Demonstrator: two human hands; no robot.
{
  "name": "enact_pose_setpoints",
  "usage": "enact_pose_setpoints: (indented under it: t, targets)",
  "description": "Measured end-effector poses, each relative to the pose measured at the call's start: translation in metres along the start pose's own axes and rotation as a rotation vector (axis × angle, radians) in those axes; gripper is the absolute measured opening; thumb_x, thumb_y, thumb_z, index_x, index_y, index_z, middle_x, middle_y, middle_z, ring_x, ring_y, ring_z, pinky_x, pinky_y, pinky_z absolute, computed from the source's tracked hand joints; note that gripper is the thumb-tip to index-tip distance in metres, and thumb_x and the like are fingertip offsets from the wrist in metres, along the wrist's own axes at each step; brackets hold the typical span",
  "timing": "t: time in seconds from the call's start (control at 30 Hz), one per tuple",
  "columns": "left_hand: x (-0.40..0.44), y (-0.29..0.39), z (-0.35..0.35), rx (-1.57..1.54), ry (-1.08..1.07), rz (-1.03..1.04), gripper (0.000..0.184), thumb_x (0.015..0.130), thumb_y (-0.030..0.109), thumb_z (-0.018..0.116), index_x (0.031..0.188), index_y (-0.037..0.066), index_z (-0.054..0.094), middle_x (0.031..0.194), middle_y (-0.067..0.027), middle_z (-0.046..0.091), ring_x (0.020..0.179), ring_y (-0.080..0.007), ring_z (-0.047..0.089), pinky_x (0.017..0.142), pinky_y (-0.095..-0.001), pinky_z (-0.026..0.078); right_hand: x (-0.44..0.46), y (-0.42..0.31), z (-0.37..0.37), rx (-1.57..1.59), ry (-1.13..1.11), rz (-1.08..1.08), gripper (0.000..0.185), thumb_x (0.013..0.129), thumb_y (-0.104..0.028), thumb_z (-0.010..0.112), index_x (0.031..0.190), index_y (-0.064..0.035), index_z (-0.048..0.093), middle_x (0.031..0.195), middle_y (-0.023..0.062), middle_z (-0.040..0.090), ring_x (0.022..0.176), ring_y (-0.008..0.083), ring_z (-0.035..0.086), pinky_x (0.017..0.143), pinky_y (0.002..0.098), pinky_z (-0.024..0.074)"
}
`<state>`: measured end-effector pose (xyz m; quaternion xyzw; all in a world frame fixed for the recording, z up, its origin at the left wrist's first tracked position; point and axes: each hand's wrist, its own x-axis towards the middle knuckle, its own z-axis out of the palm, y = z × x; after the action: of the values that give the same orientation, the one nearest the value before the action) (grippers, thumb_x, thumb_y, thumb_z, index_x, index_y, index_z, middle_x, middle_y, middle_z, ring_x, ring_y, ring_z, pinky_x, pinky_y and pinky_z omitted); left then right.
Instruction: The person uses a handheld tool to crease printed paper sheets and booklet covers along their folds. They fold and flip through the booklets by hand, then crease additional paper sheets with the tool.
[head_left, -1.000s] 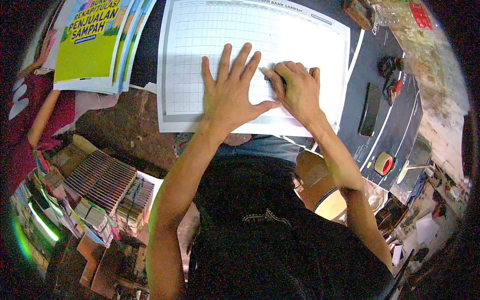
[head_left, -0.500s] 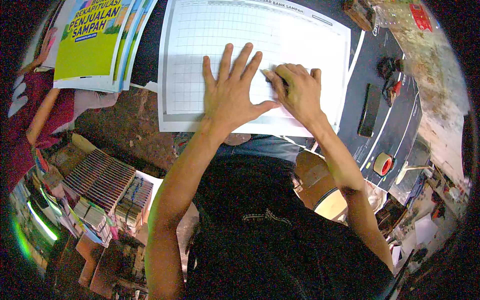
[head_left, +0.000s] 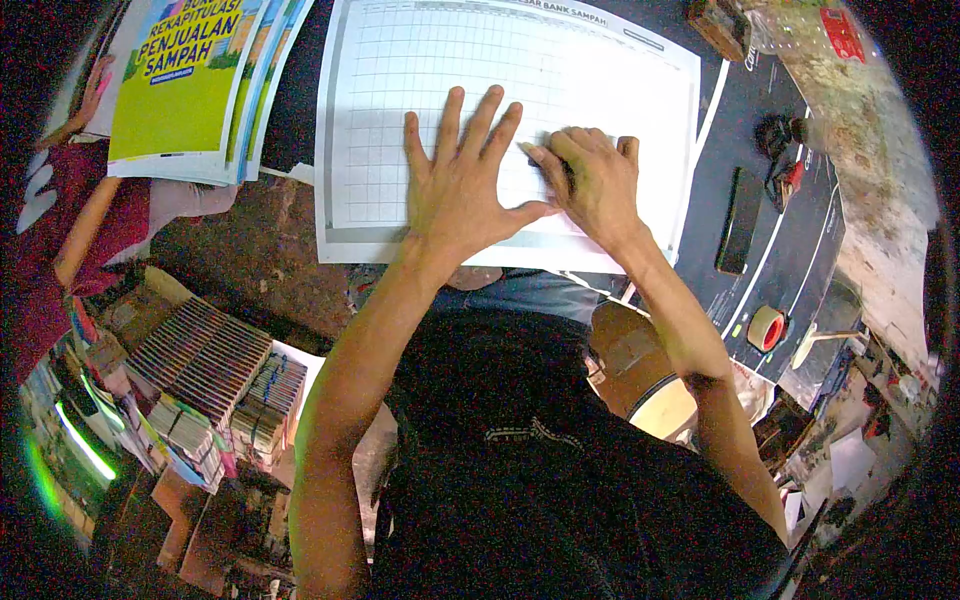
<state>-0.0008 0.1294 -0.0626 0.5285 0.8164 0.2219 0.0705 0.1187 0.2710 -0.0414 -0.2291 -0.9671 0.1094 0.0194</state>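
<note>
Black tabletop [head_left: 705, 222]: printed grid sheet [head_left: 560, 95] lies flat on it, lower left corner jutting past the near edge. Left hand [head_left: 455, 205] flat on sheet, fingers spread wide. Right hand [head_left: 597, 182] curled beside it; cannot tell if that grip holds anything. Bare strip rightward, then dark slab [head_left: 738, 222], tape roll [head_left: 763, 326] near the edge.

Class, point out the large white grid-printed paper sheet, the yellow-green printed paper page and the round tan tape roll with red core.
White grid-printed sheet [head_left: 560, 90], head view: its upper middle.
Yellow-green page [head_left: 170, 118], head view: plain area below the lettering.
Tan tape roll [head_left: 757, 325], head view: tan outer part.
</note>
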Motion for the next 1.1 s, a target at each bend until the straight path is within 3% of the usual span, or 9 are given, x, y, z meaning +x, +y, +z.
enact_pose_setpoints:
  t: [0.3, 0.43, 0.47, 0.6, 0.73, 0.83, 0.97, 1.1]
  targets:
    - [0.001, 0.002, -0.003, 0.086, -0.016, -0.009, 0.109, 0.068, 0.083, 0.066, 0.152, 0.016, 0.044, 0.164, -0.0064, 0.028, 0.154, -0.0337, 0.015, 0.114, -0.0737, 0.009, -0.003, 0.0, 0.001, -0.01, 0.012, -0.01, 0.024, 0.093, -0.04, 0.065, 0.094, -0.0169, 0.072, 0.085, 0.0025, 0.067, 0.087, 0.0222, 0.064, 0.075, 0.0467, 0.0366]
    - [-0.001, 0.002, -0.003, 0.084, -0.022, 0.014, 0.113, 0.069, 0.083, 0.066, 0.155, 0.015, 0.038, 0.166, -0.0078, 0.023, 0.154, -0.0367, 0.013, 0.113, -0.0753, 0.008, 0.0, 0.008, -0.01, 0.219, 0.023, 0.082, 0.029, 0.096, -0.04, 0.061, 0.09, -0.0126, 0.069, 0.088, 0.007, 0.068, 0.088, 0.0301, 0.066, 0.074, 0.0489, 0.0455]
    - [-0.001, 0.003, -0.003, 0.089, -0.031, 0.014, 0.115, 0.069, 0.083, 0.066, 0.156, 0.015, 0.036, 0.167, -0.0082, 0.022, 0.154, -0.0382, 0.013, 0.113, -0.0761, 0.008, -0.002, 0.012, -0.019, 0.289, 0.056, 0.144, 0.033, 0.099, -0.04, 0.058, 0.091, -0.0088, 0.066, 0.083, 0.013, 0.068, 0.08, 0.0385, 0.066, 0.069, 0.049, 0.05]
    - [-0.01, 0.011, 0.001, 0.114, -0.006, -0.049, 0.115, 0.071, 0.083, 0.065, 0.157, 0.013, 0.034, 0.168, -0.01, 0.019, 0.154, -0.0409, 0.012, 0.112, -0.0765, 0.008, -0.014, 0.021, -0.06, 0.301, 0.099, 0.251, 0.039, 0.102, -0.04, 0.056, 0.091, -0.0031, 0.063, 0.066, 0.0225, 0.061, 0.064, 0.0446, 0.062, 0.061, 0.0513, 0.0473]
    - [-0.024, 0.037, 0.014, 0.115, 0.012, -0.204, 0.117, 0.074, 0.082, 0.063, 0.158, 0.008, 0.03, 0.168, -0.0145, 0.016, 0.153, -0.0449, 0.009, 0.112, -0.0772, 0.007, -0.05, 0.018, -0.087, 0.4, 0.045, 0.384, 0.038, 0.102, -0.036, 0.057, 0.088, -0.0021, 0.064, 0.068, 0.0232, 0.062, 0.066, 0.0455, 0.062, 0.061, 0.05, 0.0464]
    - [-0.034, 0.045, 0.018, 0.043, 0.072, -0.207, 0.108, 0.083, 0.074, 0.06, 0.157, 0.003, 0.028, 0.168, -0.0177, 0.014, 0.153, -0.047, 0.009, 0.113, -0.0765, 0.005, -0.076, 0.02, -0.072, 0.458, 0.115, 0.305, 0.038, 0.102, -0.031, 0.059, 0.083, 0.0017, 0.061, 0.061, 0.0207, 0.052, 0.053, 0.0324, 0.05, 0.056, 0.0433, 0.0416]
    - [-0.04, 0.039, 0.024, 0.101, 0.085, -0.063, 0.099, 0.089, 0.069, 0.057, 0.157, 0.002, 0.029, 0.167, -0.0156, 0.018, 0.153, -0.0436, 0.013, 0.115, -0.0728, 0.006, -0.058, 0.018, -0.061, 0.275, -0.01, 0.169, 0.031, 0.101, -0.034, 0.058, 0.096, -0.0045, 0.065, 0.078, 0.0232, 0.067, 0.073, 0.0452, 0.066, 0.068, 0.0519, 0.0509]
    - [-0.024, 0.019, 0.017, 0.139, 0.064, 0.072, 0.097, 0.089, 0.069, 0.056, 0.155, 0.002, 0.032, 0.166, -0.012, 0.024, 0.153, -0.0367, 0.018, 0.118, -0.0682, 0.009, -0.038, 0.018, -0.06, 0.47, -0.101, 0.001, 0.023, 0.099, -0.027, 0.058, 0.104, -0.0052, 0.064, 0.084, 0.0226, 0.069, 0.08, 0.0438, 0.068, 0.07, 0.0521, 0.0529]
